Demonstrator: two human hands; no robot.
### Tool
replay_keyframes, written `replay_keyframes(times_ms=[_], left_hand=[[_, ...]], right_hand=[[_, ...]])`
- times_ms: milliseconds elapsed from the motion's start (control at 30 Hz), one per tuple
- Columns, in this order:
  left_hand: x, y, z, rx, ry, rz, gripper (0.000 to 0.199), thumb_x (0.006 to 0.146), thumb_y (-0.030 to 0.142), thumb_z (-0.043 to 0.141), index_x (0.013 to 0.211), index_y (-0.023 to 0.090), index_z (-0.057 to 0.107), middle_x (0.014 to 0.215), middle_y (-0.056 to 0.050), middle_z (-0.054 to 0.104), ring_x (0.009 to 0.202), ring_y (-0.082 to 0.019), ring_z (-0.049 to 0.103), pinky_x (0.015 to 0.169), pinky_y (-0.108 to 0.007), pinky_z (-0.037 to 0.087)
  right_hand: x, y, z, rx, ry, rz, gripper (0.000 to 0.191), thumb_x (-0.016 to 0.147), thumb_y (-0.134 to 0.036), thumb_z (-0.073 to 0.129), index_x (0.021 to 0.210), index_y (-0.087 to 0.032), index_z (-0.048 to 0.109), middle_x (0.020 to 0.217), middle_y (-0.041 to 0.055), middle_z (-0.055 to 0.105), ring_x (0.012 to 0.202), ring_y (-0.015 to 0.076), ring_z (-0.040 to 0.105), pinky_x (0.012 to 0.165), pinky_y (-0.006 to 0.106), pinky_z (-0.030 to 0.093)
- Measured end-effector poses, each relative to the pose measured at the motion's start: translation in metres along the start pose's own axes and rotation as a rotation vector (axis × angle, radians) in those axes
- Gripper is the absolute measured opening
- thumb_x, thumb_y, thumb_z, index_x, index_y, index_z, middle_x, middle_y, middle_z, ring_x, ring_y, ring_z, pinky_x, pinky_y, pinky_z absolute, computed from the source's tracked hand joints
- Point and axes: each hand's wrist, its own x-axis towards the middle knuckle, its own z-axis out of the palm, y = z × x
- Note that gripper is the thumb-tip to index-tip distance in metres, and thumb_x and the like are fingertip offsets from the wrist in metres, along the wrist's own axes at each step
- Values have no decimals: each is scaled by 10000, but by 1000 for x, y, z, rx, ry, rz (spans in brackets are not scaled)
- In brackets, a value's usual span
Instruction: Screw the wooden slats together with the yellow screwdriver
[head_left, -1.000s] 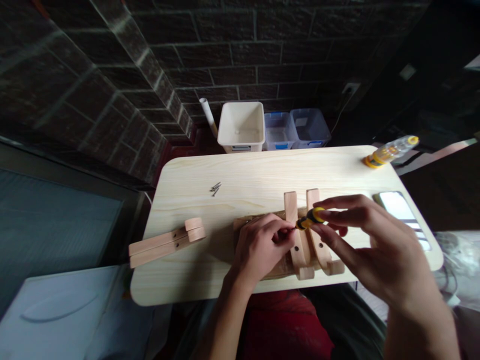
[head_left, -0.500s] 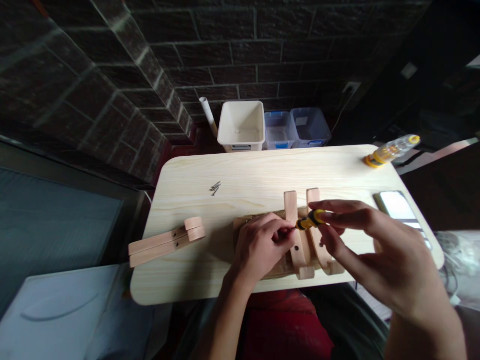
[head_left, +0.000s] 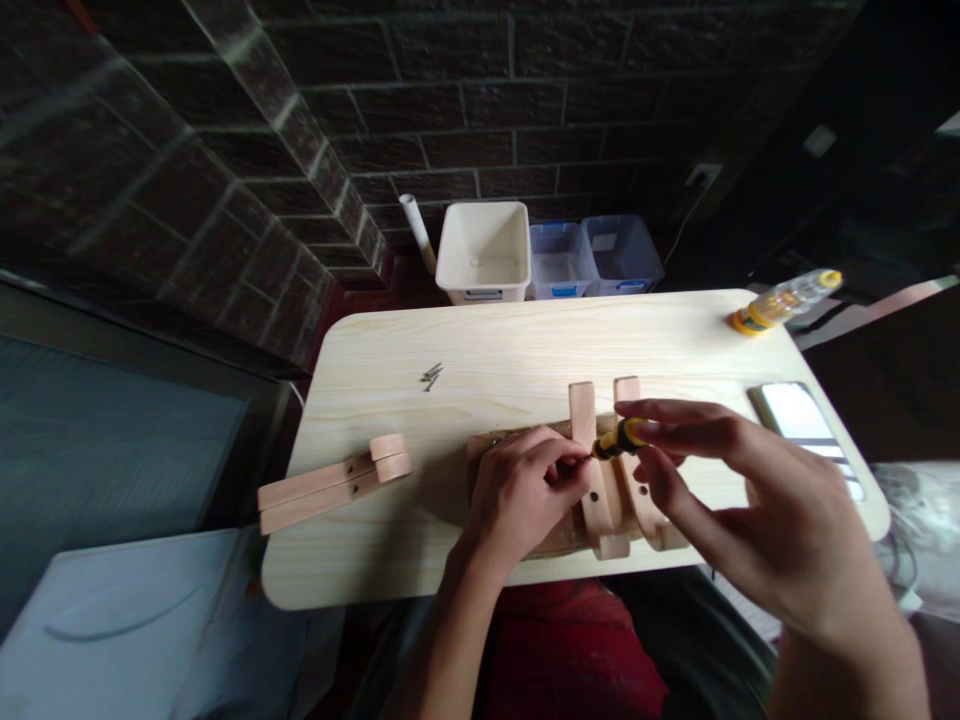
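Observation:
My right hand (head_left: 742,480) grips a small yellow-and-black screwdriver (head_left: 619,438) between thumb and fingers, its shaft pointing left. The shaft's end meets the pinched fingertips of my left hand (head_left: 529,485); whatever small thing they hold there is hidden. Beneath both hands is a wooden board (head_left: 480,455) with a bark-like edge, partly covered by my left hand. Across it lie a wooden hook (head_left: 582,405) and a second wooden hook (head_left: 627,389), both curled at the near end. A dark hole shows in each hook.
On the table (head_left: 525,350), several screws (head_left: 431,376) lie at the back left and two more wooden hooks (head_left: 322,490) at the left. A clear bottle-shaped case (head_left: 784,302) and a phone (head_left: 799,420) are at the right. Bins (head_left: 484,245) stand behind.
My right fingers and the screwdriver's handle have shifted very slightly left, with a small turn of the handle. My left hand and the wooden pieces look the same.

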Motion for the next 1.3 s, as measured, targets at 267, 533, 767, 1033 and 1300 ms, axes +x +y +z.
replay_keyframes(times_ms=[267, 533, 767, 1033, 1300], left_hand=[[0, 1, 0, 3, 17, 3, 70, 889, 191, 731, 916, 234, 779, 838, 28, 756, 664, -102, 647, 650, -237, 464], [0, 2, -1, -23, 12, -3, 64, 896, 179, 727, 875, 220, 771, 817, 31, 737, 664, -95, 630, 650, -232, 453], [0, 0, -1, -32, 17, 14, 74, 902, 169, 728, 895, 223, 779, 813, 31, 734, 664, -94, 631, 664, -229, 456], [2, 0, -3, -32, -5, -3, 81, 913, 176, 718, 886, 224, 778, 823, 29, 736, 677, -100, 634, 665, -230, 452], [1, -1, -1, -39, 4, 11, 75, 914, 181, 725, 877, 216, 779, 822, 30, 740, 658, -90, 631, 657, -219, 454]], right_hand=[[3, 6, 3, -24, 50, -66, 177, 959, -123, 746, 1100, -228, 724, 1129, 70, 741, 1046, 183, 743, 849, 261, 638], [3, -1, 8, 30, -19, -35, 276, 975, -86, 699, 1195, -252, 700, 1230, 44, 762, 1083, 164, 760, 887, 213, 629], [4, 4, 9, -2, 19, -66, 185, 984, -118, 716, 1132, -228, 727, 1180, 71, 722, 1075, 169, 738, 847, 222, 625], [5, -1, 11, 27, -15, -52, 287, 975, -90, 694, 1222, -235, 697, 1220, 60, 728, 1134, 172, 725, 908, 208, 605], [4, 3, 8, 59, -31, -28, 198, 1005, -119, 683, 1161, -240, 708, 1203, 48, 717, 1066, 149, 737, 872, 195, 617]])
